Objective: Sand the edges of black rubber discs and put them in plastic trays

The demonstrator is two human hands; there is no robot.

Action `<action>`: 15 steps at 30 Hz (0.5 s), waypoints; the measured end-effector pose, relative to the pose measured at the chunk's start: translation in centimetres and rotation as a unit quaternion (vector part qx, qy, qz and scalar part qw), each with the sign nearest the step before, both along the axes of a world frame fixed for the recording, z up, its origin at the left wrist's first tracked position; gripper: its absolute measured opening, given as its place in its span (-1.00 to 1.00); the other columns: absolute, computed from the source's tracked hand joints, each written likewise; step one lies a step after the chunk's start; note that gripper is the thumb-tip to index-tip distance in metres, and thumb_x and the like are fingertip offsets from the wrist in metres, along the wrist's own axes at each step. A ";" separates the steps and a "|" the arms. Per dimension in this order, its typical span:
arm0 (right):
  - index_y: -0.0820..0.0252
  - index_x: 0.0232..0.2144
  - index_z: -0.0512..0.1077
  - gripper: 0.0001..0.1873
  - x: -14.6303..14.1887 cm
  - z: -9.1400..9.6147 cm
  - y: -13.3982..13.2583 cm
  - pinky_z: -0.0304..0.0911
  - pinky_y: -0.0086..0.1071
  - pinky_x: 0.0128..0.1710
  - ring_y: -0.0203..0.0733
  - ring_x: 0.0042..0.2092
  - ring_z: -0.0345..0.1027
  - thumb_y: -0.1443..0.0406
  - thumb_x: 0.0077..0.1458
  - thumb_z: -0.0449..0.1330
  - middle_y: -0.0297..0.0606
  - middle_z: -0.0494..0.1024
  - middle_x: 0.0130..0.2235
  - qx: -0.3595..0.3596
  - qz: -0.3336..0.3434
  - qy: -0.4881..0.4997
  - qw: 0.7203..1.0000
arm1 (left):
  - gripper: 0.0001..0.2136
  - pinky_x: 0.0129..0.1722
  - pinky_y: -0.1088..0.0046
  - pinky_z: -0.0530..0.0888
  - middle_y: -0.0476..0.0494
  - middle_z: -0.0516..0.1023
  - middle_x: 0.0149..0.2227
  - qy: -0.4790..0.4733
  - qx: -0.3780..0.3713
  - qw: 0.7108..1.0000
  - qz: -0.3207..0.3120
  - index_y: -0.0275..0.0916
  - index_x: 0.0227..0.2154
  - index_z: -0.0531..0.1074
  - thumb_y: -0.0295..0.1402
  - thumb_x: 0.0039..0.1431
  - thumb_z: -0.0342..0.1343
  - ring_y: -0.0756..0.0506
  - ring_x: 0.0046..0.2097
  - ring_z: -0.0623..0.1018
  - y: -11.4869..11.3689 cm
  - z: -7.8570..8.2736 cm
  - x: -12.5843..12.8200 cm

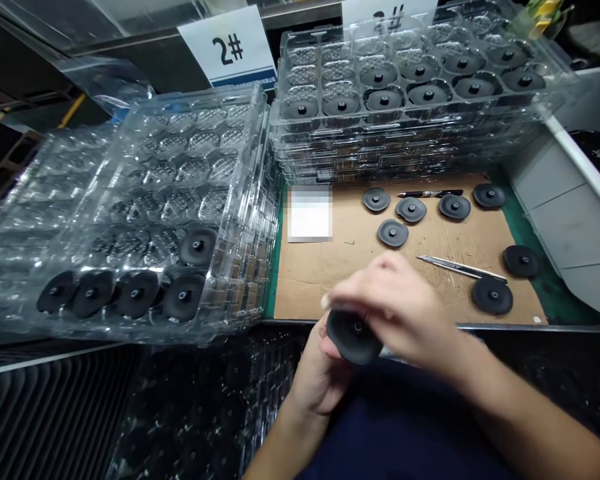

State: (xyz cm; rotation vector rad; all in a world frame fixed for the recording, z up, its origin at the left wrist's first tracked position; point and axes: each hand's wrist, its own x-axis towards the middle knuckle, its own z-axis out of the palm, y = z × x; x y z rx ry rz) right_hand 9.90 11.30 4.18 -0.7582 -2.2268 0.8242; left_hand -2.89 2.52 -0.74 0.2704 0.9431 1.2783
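Both of my hands hold one black round disc (353,335) with a small centre hole, just in front of the table's near edge. My left hand (320,373) cups it from below with fingers curled. My right hand (395,310) grips it from above, fingers wrapped over its rim. Several more black discs (411,209) lie loose on the brown cardboard sheet (330,267) beyond my hands.
A stack of clear plastic trays (145,220) at left holds several discs in its front pockets. Another tray stack (410,93) at the back holds more. Tweezers (460,268) and a pen (427,194) lie on the cardboard. A white card (309,213) and "2#" sign (229,48) are behind.
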 end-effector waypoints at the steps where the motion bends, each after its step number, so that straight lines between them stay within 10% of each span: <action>1: 0.13 -0.21 0.46 -0.82 0.4 -1.0 0.6 0.15 -0.32 -0.20 -0.26 -0.26 0.28 0.32 0.20 0.06 -0.32 0.56 -0.26 -0.037 -0.039 -0.015 0.998 | -0.42 -0.09 0.23 0.46 -0.17 0.54 -0.13 -0.024 -0.002 1.000 -0.014 -0.20 -0.14 0.46 0.02 -0.23 0.27 -0.19 -0.17 0.55 -0.1 0.0 -0.2; 9: 0.16 -0.24 0.50 -0.75 3.6 -11.4 -1.9 0.30 -0.34 -0.27 -0.20 -0.27 0.42 0.24 0.17 0.04 -0.25 0.57 -0.28 -0.231 -0.126 -0.105 0.959 | -0.41 -0.02 0.34 0.43 -0.17 0.49 0.02 -0.161 0.010 0.986 -0.034 -0.13 -0.01 0.40 -0.12 -0.19 0.29 -0.23 -0.02 0.52 -0.1 -0.2 -1.9; 15: 0.13 -0.15 0.44 -0.77 1.9 -4.9 -1.7 0.27 -0.45 -0.37 -0.32 -0.32 0.36 0.26 0.18 0.08 -0.29 0.51 -0.23 -0.201 -0.174 -0.029 0.964 | -0.38 -0.01 0.35 0.42 -0.16 0.49 0.02 -0.114 0.004 0.993 -0.016 -0.14 0.01 0.38 -0.11 -0.19 0.30 -0.21 -0.02 0.52 0.1 -0.1 -1.3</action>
